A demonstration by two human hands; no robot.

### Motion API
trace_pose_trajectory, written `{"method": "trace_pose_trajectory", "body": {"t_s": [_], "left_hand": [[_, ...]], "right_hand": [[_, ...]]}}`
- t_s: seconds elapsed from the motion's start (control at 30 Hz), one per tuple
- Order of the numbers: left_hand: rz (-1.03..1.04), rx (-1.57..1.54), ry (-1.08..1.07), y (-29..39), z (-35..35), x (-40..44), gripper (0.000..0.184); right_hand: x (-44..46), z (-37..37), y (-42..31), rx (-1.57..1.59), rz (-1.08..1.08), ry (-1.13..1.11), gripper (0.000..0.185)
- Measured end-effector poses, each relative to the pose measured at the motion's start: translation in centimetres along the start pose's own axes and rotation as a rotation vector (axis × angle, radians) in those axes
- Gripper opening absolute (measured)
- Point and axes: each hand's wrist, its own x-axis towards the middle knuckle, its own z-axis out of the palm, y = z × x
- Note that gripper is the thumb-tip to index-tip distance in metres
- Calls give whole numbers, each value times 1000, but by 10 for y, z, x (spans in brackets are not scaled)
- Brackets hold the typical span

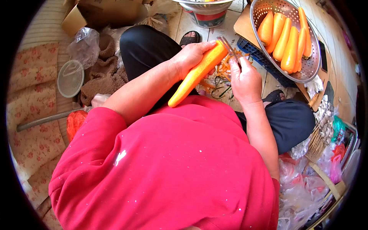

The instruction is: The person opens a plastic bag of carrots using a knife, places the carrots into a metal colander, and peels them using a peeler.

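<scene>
A long orange carrot (197,74) lies slanted across my lap area, its thick end up and away from me. My left hand (192,57) is closed around it near that thick end. In my right hand (244,78) is a metal peeler (227,46), its head at the thick end of the carrot. Whether the blade touches the carrot I cannot tell. Peelings (224,71) lie on the floor below both hands, partly hidden by them.
At the upper right, a perforated metal colander (312,63) holds several peeled carrots (283,36) above a blue crate (264,63). A bucket with a metal bowl (207,15) stands ahead. Left are a plastic lid (71,78) and brown cloth (103,78); plastic bags (303,188) lie right.
</scene>
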Motion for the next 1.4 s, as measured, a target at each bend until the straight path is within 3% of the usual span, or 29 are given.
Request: {"method": "trace_pose_trajectory", "body": {"t_s": [0.2,0.37,0.43,0.6,0.7,0.83,0.87,1.0,1.03,1.13,1.27,1.3,1.4], "left_hand": [[-90,-75,-61,-5,-15,5,53],[-101,-87,-99,-2,-15,5,53],[-49,-72,-11,-4,-16,12,52],[-107,-195,-23,-3,-21,15,50],[-109,-237,-37,-5,-22,16,53],[-96,-192,-145,-6,-14,-6,51],[-37,-135,-202,-2,-12,-11,51],[-41,-103,-104,4,-18,-5,52],[-16,-83,-68,4,-16,-7,44],[-23,52,23,0,-13,-4,49],[9,88,6,-3,-8,-11,48],[46,107,-63,-3,-10,-15,48],[77,96,-124,1,-16,-14,47]], "right_hand": [[4,6,2,-91,24,-83,27],[3,0,2,51,58,-150,27],[0,-2,-4,132,-6,-112,26],[-12,3,-14,51,-99,-180,27],[-10,7,-9,-13,-32,-97,29],[11,6,33,-149,176,-206,32],[9,7,36,-150,180,-201,32],[8,-1,17,-39,207,-154,33],[6,-4,10,-2,182,-152,33],[-6,2,-4,53,20,-75,32],[1,2,8,-89,167,-147,31],[7,5,26,-181,230,-285,32],[6,7,38,-99,263,-218,34]]}}
